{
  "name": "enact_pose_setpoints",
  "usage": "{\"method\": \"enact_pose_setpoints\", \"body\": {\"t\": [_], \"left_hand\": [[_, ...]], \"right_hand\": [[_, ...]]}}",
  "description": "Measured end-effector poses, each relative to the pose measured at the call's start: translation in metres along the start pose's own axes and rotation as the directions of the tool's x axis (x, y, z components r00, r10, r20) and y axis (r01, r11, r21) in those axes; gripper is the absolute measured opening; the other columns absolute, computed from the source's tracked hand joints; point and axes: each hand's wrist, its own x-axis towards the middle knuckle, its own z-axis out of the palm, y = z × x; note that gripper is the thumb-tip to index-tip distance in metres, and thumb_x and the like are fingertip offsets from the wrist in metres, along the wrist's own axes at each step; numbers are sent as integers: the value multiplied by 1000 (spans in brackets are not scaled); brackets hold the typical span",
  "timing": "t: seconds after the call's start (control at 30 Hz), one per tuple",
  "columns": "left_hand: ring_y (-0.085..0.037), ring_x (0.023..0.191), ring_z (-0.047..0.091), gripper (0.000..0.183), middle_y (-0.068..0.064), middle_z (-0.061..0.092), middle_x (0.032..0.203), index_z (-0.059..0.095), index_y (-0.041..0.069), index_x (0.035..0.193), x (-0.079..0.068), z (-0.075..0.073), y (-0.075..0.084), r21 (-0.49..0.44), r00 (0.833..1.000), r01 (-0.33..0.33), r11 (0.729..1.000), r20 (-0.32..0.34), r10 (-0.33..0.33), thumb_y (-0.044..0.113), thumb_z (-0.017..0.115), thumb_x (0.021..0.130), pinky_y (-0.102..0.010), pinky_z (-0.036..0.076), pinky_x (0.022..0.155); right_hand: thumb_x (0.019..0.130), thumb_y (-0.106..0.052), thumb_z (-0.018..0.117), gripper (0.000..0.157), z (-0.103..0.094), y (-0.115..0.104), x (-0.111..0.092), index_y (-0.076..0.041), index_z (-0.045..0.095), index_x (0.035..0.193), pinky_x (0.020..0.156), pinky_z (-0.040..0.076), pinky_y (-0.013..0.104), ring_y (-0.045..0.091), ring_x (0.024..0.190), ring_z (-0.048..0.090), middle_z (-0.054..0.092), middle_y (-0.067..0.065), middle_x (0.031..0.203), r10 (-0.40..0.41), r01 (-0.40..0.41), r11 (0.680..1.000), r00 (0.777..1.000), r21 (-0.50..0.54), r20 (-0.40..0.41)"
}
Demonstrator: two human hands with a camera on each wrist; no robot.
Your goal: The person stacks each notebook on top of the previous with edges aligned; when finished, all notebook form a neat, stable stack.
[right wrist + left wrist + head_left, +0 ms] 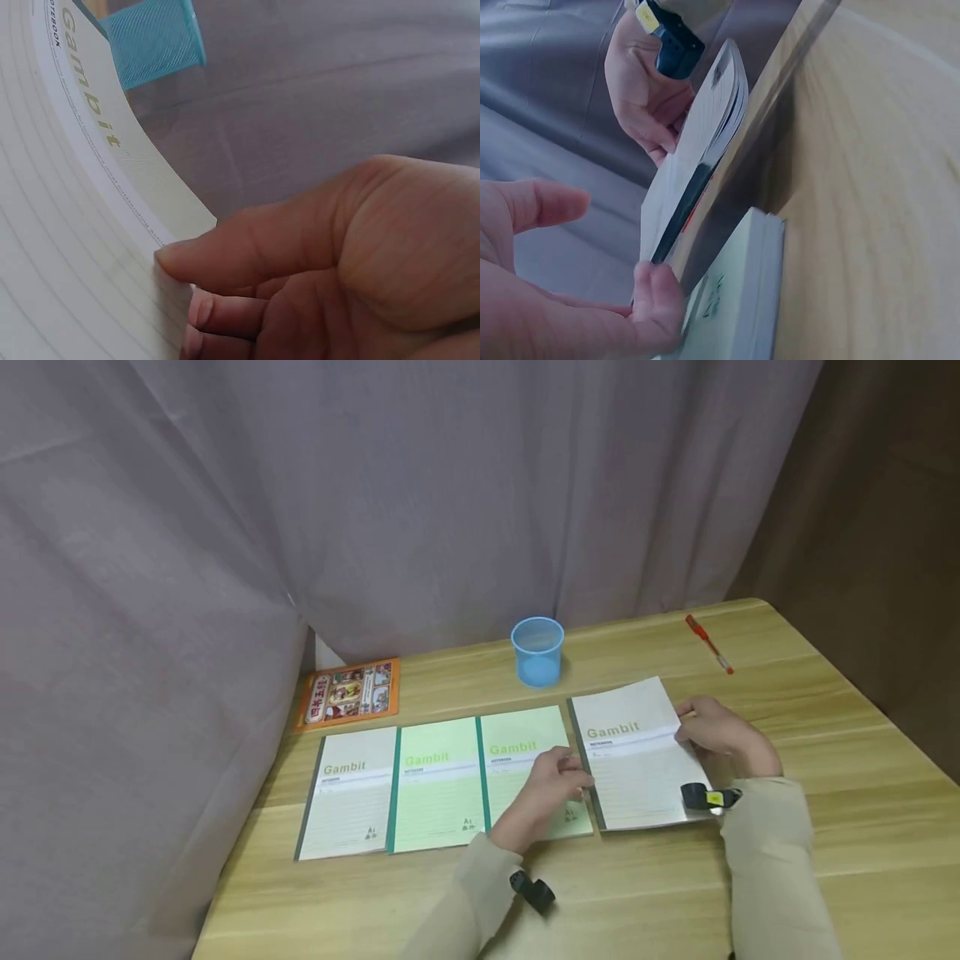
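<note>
- White paper "Gambit" notebook with a dark spine (633, 785), at the right end of a row of four over the light wood-grain table (615, 893), cover upward, tilted and bowed, with shadow beneath in the left wrist view; cannot tell if in contact with the table along the spine
- Left hand (551, 781), in a pale beige sleeve (480, 885), reaching across to the dark spine; fingers loosely bent and unclenched, thumb well apart from the fingertips; cannot tell if lightly touching the spine or just beside
- Slimmer-looking white notebook with a dark grey spine (348, 810), lying flat at the left end of the row
- Pale green notebook with a teal spine (435, 793), lying flat, second from the left
- Matching green notebook (506, 772), third from the left, partly covered by the left hand
- Right hand (720, 735), grasping the bowed notebook by its right edge, thumb pressed on the cover, other fingers curled behind
- Orange illustrated book (348, 693), lying at the far left of the table
- Light blue round mesh cup (538, 664), standing upright behind the row
- Slim red pen with a clear barrel (701, 633), lying aslant near the far right corner
- Greyish-purple cloth curtain (450, 510), hanging in folds behind the table
</note>
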Motion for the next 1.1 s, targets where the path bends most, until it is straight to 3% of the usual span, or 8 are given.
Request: {"method": "enact_pose_setpoints", "body": {"t": [0.23, 0.47, 0.63, 0.8, 0.97, 1.1], "left_hand": [[-24, 103, 64, 66, -16, 57, 119, 37, -17, 144, 3, -9, 3, -8, 1000, -21, 1000, -6, 21, -3, 65, 86, -36, 58, 85], [-19, 88, 66, 44, -11, 63, 101, 58, -8, 130, 3, -13, 3, -69, 999, -43, 997, -1, 44, -6, 61, 87, -36, 60, 79], [-18, 82, 65, 42, -9, 58, 99, 57, -5, 130, 3, -17, 6, -91, 999, -47, 995, -32, 44, -6, 60, 88, -34, 61, 73], [-18, 82, 66, 41, -11, 59, 100, 55, -5, 130, 2, -24, 11, -85, 997, -68, 994, -53, 64, -3, 59, 89, -33, 61, 70], [-17, 80, 66, 46, -12, 65, 100, 53, -7, 133, 1, -32, 17, -80, 994, -93, 992, -56, 89, -5, 58, 87, -32, 60, 65], [-17, 79, 66, 53, -12, 67, 99, 50, -6, 137, 0, -39, 21, -64, 993, -107, 992, -62, 103, -7, 57, 84, -31, 59, 60]], "right_hand": [[79, 6, 53, 49, 2, -11, -1, 27, 41, 121, 64, 48, 32, 20, 75, 55, 59, 19, 91, -73, 72, 997, 997, -24, -34], [81, 4, 53, 57, 5, -24, -7, 26, 35, 130, 66, 47, 32, 21, 73, 52, 55, 14, 84, -77, 76, 997, 996, -19, -44], [86, 4, 52, 60, 6, -31, -11, 24, 28, 137, 57, 41, 28, 15, 64, 47, 50, 4, 75, -88, 88, 996, 996, 27, -12], [88, 4, 53, 61, 9, -39, -12, 24, 26, 139, 57, 42, 28, 15, 64, 47, 53, 7, 82, -126, 125, 992, 992, 31, 3], [85, 6, 55, 68, 14, -46, -12, 22, 23, 143, 61, 49, 29, 16, 71, 53, 58, 11, 89, -135, 131, 985, 991, 115, 25], [80, 11, 57, 73, 17, -47, -11, 18, 23, 145, 57, 45, 26, 13, 65, 50, 58, 9, 87, -169, 157, 964, 985, 214, 38]]}}
